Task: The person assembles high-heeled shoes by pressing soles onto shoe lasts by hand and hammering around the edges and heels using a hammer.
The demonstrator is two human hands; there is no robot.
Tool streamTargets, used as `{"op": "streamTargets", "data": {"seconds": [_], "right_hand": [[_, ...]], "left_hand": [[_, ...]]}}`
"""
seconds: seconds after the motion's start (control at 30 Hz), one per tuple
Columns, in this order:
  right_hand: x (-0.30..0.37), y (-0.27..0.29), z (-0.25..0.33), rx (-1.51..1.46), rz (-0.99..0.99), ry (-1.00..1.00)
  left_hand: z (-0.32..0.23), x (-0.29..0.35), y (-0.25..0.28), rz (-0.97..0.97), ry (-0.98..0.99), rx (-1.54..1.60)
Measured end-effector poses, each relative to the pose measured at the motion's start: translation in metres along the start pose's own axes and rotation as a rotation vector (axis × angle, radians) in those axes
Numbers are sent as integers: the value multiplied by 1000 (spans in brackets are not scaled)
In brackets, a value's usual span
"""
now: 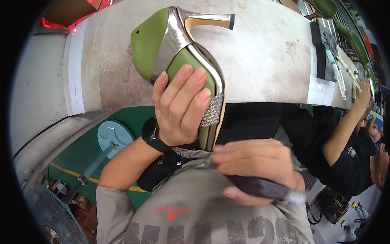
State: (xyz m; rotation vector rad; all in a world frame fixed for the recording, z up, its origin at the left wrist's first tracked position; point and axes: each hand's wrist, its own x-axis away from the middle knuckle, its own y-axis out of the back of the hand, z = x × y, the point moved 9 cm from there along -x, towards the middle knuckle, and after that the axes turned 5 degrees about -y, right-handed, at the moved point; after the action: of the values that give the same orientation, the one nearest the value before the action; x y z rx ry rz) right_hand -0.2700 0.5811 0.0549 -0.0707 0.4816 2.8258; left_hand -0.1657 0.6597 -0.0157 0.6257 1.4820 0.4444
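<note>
A high-heeled shoe (174, 34) is in my left hand (178, 107), with its metallic silver heel pointing up and to the right. A green shoe last (148, 44) fills it, and a sparkly woven strap (213, 112) crosses near the toe. My left fingers wrap round the last's side below the heel part. Close to the toe end, my right hand (260, 162) is closed round a dark-handled tool (260, 188) with a pale end. Motion blurs this hand, and the tool's exact kind cannot be made out.
A pale, stained worktable (264, 57) spans the top. At its right end are a dark foam block (323, 49) and syringes (337, 73). A co-worker's hand (362, 95) is beyond them. A light blue stool (115, 136) and a fan (53, 215) stand lower left.
</note>
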Motion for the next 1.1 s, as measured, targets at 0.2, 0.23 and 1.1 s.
{"op": "streamTargets", "data": {"seconds": [0.2, 0.23, 1.1], "right_hand": [[17, 21, -12, -174, -76, -123], [21, 33, -8, -230, -200, -63], [-20, 39, -18, -263, -506, -389]], "left_hand": [[2, 5, -2, -4, 19, 23], [2, 6, -1, -5, 7, 17], [4, -4, 6, -149, 214, 66]]}}
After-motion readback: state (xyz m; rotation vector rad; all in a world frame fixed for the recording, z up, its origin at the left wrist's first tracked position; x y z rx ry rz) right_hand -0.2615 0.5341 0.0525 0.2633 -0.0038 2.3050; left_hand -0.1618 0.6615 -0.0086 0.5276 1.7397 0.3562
